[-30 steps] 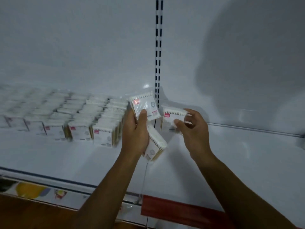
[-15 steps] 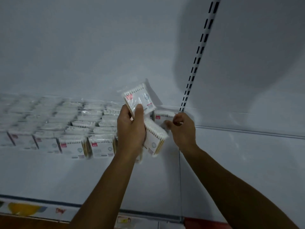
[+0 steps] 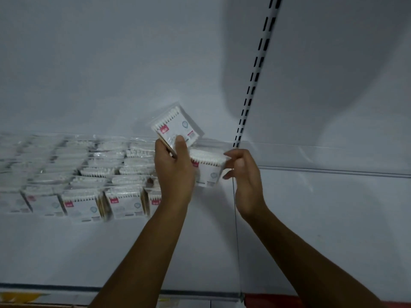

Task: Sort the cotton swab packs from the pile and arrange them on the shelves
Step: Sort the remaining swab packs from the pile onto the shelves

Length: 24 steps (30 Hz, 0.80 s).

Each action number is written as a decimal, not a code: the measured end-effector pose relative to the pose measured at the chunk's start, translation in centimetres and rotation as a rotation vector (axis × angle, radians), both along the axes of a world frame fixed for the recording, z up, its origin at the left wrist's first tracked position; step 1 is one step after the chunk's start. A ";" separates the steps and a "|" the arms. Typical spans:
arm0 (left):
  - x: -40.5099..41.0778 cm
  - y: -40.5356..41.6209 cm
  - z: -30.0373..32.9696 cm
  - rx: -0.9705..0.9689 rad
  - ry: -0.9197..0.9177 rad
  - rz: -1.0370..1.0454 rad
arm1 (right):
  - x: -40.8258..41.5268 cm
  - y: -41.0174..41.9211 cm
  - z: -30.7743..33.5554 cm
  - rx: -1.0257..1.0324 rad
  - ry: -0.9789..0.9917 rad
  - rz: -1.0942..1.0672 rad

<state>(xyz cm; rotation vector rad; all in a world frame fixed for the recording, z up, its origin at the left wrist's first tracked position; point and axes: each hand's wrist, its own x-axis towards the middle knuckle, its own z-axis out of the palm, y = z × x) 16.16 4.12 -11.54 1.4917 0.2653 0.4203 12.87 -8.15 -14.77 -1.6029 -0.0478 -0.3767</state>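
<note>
Many small clear plastic packs of white cotton swabs (image 3: pixel 115 203) already stand in neat rows on the white shelf (image 3: pixel 311 218). The left hand (image 3: pixel 173 172) holds one raised pack (image 3: pixel 178 127) in a tight grip. The right hand (image 3: pixel 244 174) pinches another pack (image 3: pixel 208 167) beside the rows. The shelf's right side has no packs yet.

Far-left shelved packs (image 3: pixel 13 165) blur; pack labels are unreadable.

Left hand (image 3: pixel 173 172) grips pack (image 3: pixel 175 127); right hand (image 3: pixel 242 172) pinches second pack (image 3: pixel 208 167).
</note>
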 end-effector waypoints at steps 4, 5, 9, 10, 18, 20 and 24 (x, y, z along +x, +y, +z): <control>0.0 -1.0 0.0 -0.050 0.022 -0.024 | -0.6 -0.7 0.0 -0.150 0.004 -0.017; 0.0 -1.0 -0.1 -0.075 0.026 -0.025 | -0.4 -1.2 -0.4 -0.143 0.018 -0.048; 0.0 0.3 0.1 -0.103 0.043 0.001 | 0.5 -3.2 -2.3 -0.157 0.160 -0.107; 0.1 0.7 0.1 -0.096 0.048 -0.006 | 0.8 -3.5 -2.7 -0.183 0.185 -0.115; -0.8 2.4 0.6 0.171 0.024 -0.089 | 2.8 -2.0 -3.0 -0.277 0.228 -0.137; -1.2 2.7 0.7 0.217 0.008 -0.100 | 3.2 -2.0 -3.2 -0.335 0.242 -0.163; -1.9 3.2 0.4 0.335 0.046 -0.192 | 3.0 -2.1 -2.9 -0.391 0.258 -0.217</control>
